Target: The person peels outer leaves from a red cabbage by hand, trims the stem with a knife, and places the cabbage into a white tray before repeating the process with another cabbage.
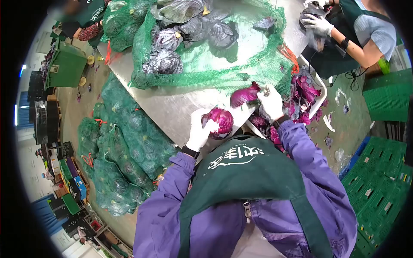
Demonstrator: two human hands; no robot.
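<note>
My left hand (pixel 200 130), in a white glove, is wrapped round the side of a purple red cabbage (pixel 221 123) just above the apron. To its right, my right hand (pixel 271 102), also gloved in white, has its fingers closed at the edge of a loose purple leaf (pixel 245 95). A green mesh net (pixel 193 80) lies opened out on the metal table (pixel 148 105). Several darker cabbages (pixel 167 39) rest on the net at the upper left. Purple leaves (pixel 304 89) fill a white container beside my right hand.
Full green net sacks (pixel 129 142) lie on the floor at left. Green crates (pixel 378 172) are stacked at right, near floor scraps. A co-worker's gloved hands (pixel 316 23) hold a dark cabbage at upper right; another person's sleeve (pixel 89 32) shows at upper left.
</note>
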